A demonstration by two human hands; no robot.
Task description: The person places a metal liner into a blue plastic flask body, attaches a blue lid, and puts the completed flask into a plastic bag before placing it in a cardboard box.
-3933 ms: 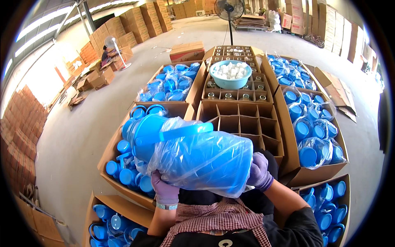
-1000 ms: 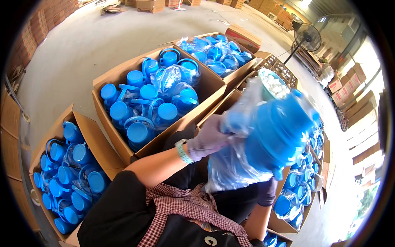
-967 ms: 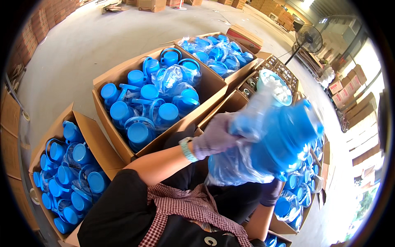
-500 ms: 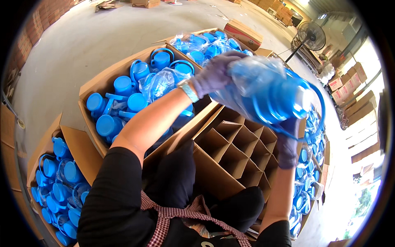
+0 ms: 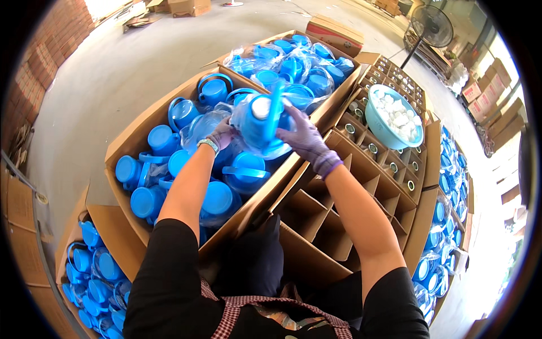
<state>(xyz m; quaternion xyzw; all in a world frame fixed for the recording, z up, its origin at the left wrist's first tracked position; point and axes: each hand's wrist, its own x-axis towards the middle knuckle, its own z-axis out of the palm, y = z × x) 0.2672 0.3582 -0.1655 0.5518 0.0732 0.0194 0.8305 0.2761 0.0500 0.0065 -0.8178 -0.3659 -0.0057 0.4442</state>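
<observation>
A blue plastic thermos jug (image 5: 258, 129) with a white round top and a raised handle strap is held over a large carton (image 5: 127, 107) of blue jugs. Clear plastic film clings to its side. My left hand (image 5: 221, 134), in a purple glove, is closed on the jug's left side at the film. On the opposite side my right hand (image 5: 307, 140), also gloved, grips the jug with thumb and fingers. Blue lidded jugs (image 5: 217, 198), some in clear bags, lie close beneath. In front of my lap stands a divided carton (image 5: 310, 271) whose visible cells show only cardboard.
A light-blue basin (image 5: 371, 120) of white pieces rests on a divided carton (image 5: 418, 195) with round-mouthed items in its cells. More cartons of blue jugs stand at far centre (image 5: 357, 72), lower left (image 5: 116, 226) and right (image 5: 432, 226). A black fan (image 5: 432, 25) stands at far right.
Both hands have brought the jug left and lower, from above the divided carton to over the carton of jugs. The jug now stands more upright. The basin has come into view.
</observation>
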